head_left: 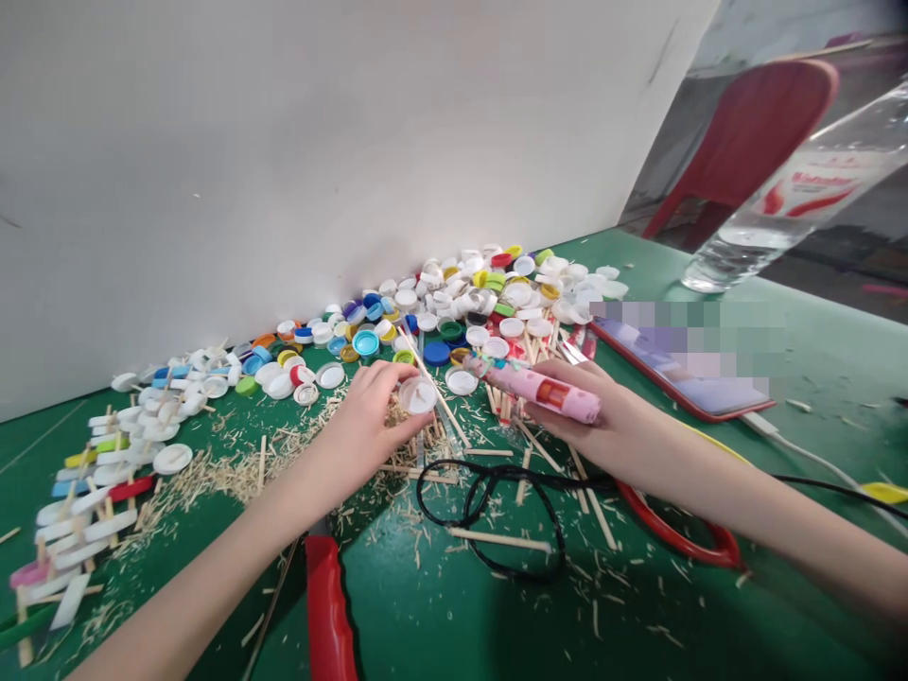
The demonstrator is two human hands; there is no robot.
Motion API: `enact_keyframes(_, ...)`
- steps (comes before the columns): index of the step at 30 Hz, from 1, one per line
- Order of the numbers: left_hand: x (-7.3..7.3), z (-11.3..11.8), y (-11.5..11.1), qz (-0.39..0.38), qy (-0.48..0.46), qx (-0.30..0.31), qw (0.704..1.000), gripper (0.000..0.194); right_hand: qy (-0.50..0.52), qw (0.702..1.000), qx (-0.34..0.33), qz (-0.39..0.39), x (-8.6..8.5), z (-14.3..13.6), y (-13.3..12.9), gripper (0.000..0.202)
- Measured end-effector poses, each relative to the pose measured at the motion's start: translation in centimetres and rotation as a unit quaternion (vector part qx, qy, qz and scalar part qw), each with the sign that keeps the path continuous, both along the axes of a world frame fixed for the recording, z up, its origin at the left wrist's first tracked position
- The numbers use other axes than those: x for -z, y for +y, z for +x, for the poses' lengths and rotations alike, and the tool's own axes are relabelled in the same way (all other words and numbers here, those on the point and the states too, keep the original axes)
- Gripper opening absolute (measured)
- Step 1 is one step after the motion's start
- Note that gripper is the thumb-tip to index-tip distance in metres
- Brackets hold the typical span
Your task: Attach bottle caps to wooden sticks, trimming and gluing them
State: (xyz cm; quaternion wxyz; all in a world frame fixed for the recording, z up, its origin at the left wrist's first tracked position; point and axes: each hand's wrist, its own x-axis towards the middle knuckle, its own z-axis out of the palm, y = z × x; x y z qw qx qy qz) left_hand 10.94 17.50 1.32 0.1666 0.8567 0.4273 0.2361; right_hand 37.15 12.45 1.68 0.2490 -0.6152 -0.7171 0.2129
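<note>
Head view: the left hand (369, 416), just in front of the cap heap (464, 307), pinches a small translucent cap (417, 395) between thumb and fingers, by its edge, presumably so that its round face stays uncovered; the right hand (602, 416), nearer the right end of the cap heap, is closed around a pink tool (550, 392), its narrower end aimed towards the pinched cap, a grip that seems meant for steering the tip; the cap looks shallow and round, pale, with a reddish-brown streak across its middle; the tool is a stubby cylinder with an orange window and bluish-green bits near its front; before the cap heap lie wood shavings (234, 473), a looped black cable (567, 482) and, closer to the viewer, a red-handled tool (326, 605); left of the cap heap, caps and sticks form a zigzag chain (106, 501), perhaps laid flat to keep its shape; right of the cap heap are a phone (638, 355) and, beyond it, a water bottle (730, 251).
</note>
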Motion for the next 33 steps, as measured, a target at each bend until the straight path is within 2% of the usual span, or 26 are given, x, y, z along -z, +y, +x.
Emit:
enact_keyframes(5,0.3,0.2,0.0,-0.014,-0.007,-0.003,1.0,0.033,-0.004,0.997,-0.07,-0.02,-0.3,-0.2,-0.2,0.031)
enact_keyframes(9,0.3,0.4,-0.1,-0.032,-0.003,-0.013,0.999,0.035,-0.019,0.997,-0.078,-0.02,-0.3,-0.3,-0.2,0.026)
enact_keyframes(18,-0.4,0.5,0.1,-0.038,0.022,-0.025,0.999,0.036,-0.015,0.995,-0.089,-0.035,-0.3,0.1,-0.3,0.03)
enact_keyframes(22,-0.7,0.8,-0.1,-0.062,0.033,-0.032,0.997,0.039,-0.033,0.993,-0.109,-0.01,-0.1,0.2,-0.5,0.032)
enact_keyframes(25,-0.8,1.1,-0.4,-0.06,0.036,-0.03,0.997,0.04,-0.051,0.991,-0.12,0.011,-0.1,0.2,-0.5,0.034)
enact_keyframes(33,-0.9,1.2,-0.3,-0.046,0.053,-0.011,0.997,0.04,-0.075,0.985,-0.154,-0.01,-0.3,0.2,-0.6,0.03)
